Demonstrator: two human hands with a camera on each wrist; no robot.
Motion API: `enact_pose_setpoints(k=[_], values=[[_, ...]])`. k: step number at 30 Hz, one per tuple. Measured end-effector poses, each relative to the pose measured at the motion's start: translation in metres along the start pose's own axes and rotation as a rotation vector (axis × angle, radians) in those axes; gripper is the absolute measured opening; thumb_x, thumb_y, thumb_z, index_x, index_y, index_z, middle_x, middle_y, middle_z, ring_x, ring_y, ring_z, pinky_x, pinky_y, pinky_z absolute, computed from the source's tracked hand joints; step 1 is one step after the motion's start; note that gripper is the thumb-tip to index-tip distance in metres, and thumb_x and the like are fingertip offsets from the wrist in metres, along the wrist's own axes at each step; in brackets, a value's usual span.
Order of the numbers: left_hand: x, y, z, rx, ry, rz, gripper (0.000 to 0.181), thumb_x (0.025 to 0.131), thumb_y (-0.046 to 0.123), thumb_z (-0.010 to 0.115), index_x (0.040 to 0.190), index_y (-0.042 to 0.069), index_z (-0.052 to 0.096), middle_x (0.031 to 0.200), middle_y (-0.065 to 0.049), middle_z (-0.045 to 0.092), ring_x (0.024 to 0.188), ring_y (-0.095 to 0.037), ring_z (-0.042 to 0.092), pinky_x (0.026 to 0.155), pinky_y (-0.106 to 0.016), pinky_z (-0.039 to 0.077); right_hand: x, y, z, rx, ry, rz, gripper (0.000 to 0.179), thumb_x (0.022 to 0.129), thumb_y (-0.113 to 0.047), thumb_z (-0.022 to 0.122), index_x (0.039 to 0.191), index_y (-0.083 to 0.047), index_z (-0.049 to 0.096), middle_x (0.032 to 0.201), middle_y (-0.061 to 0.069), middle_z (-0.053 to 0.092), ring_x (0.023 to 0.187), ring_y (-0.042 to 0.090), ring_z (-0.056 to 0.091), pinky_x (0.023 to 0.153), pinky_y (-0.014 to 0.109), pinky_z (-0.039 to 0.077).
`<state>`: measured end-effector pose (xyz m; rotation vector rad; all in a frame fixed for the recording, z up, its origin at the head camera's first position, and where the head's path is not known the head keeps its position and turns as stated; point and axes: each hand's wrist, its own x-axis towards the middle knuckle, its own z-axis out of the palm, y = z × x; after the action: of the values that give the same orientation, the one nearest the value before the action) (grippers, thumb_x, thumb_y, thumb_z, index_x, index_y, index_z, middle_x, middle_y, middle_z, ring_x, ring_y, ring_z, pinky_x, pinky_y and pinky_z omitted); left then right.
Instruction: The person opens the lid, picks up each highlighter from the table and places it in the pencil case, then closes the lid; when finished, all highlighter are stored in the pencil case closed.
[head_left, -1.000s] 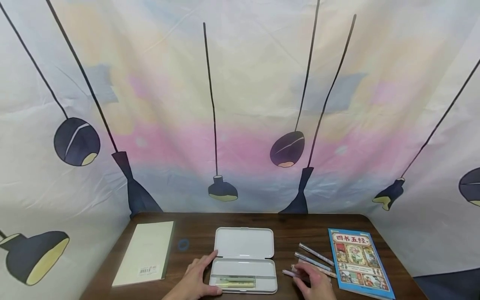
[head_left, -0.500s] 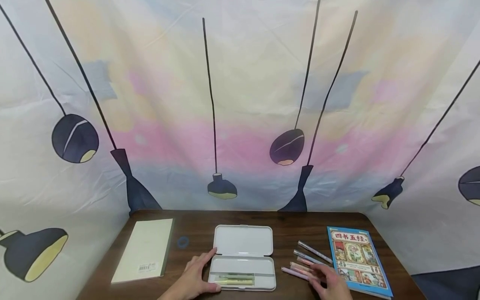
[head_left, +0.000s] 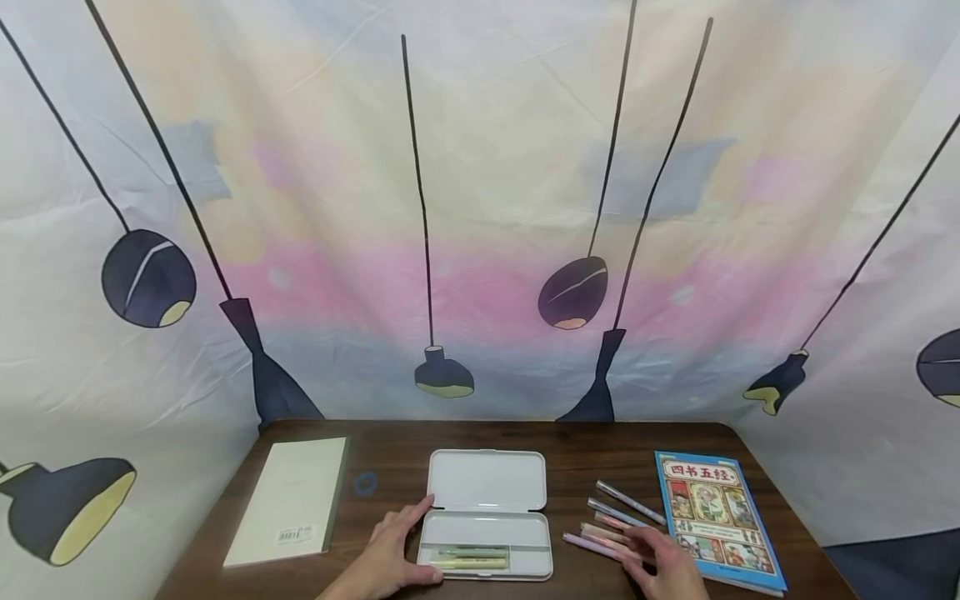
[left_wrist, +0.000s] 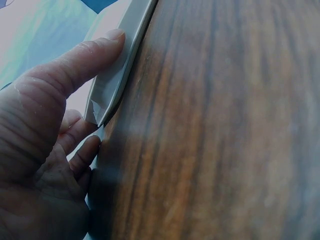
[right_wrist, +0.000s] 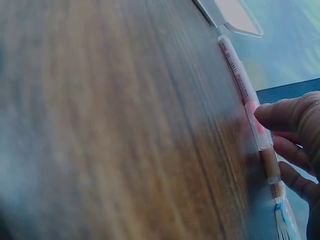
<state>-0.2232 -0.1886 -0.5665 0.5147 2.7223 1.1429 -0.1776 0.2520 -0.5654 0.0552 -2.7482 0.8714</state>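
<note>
A white pencil case (head_left: 487,482) lies opened out on the dark table, lid folded back. Several green and yellow pens (head_left: 472,564) lie in its lower tray. My left hand (head_left: 386,550) grips the case's left end, thumb (left_wrist: 92,57) on its front wall and fingers spread along the side. To the right, my right hand (head_left: 667,567) is at the near end of a row of pens, its thumb and fingers pinching a pinkish-lilac pen (right_wrist: 237,70) around its cap. Peach pens (head_left: 603,532) lie right beside it, partly hidden by the fingers.
Behind the right hand lie a blue-grey pen (head_left: 611,510) and a silvery pen (head_left: 626,500). A blue-covered book (head_left: 723,521) stands to their right. On the left are a cream book (head_left: 288,500) and a blue ring (head_left: 365,484). A printed cloth (head_left: 495,208) hangs behind the table.
My right hand has moved right along the pens, and the lilac and peach pens now lie closer alongside each other. The left hand keeps its hold on the case.
</note>
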Motion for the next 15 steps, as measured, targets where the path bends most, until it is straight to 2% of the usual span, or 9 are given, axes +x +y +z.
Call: enact_pose_setpoints(k=[5,9,15], values=[[-0.0002,0.0013,-0.0003,0.002,0.011,-0.008,0.109,0.072,0.044,0.095,0.163,0.013,0.042,0.153,-0.024,0.052,0.126,-0.037,0.047,0.103,-0.068,0.038,-0.0004,-0.0004,0.0000,0.000,-0.005,0.000,0.033,0.077,-0.007,0.092,0.105,-0.012,0.075,0.093,-0.007,0.071,0.082,0.010,0.069,0.073,0.029,0.057],[0.0001,0.0007,-0.0002,0.002,0.006,-0.025,0.109,0.072,0.043,0.096,0.163,0.013,0.042,0.153,-0.025,0.051,0.128,-0.040,0.046,0.103,-0.071,0.037,-0.0015,-0.0005,0.0009,-0.006,0.017,-0.033,0.033,0.075,-0.004,0.092,0.103,-0.012,0.075,0.090,-0.008,0.070,0.081,0.009,0.068,0.072,0.029,0.056],[0.0001,0.0024,-0.0010,0.005,0.003,-0.026,0.109,0.072,0.044,0.095,0.162,0.014,0.042,0.153,-0.023,0.051,0.127,-0.037,0.047,0.103,-0.070,0.037,-0.0024,-0.0003,0.0026,-0.009,0.016,-0.033,0.032,0.076,-0.005,0.093,0.102,-0.013,0.075,0.087,-0.010,0.067,0.079,0.007,0.065,0.072,0.028,0.056]])
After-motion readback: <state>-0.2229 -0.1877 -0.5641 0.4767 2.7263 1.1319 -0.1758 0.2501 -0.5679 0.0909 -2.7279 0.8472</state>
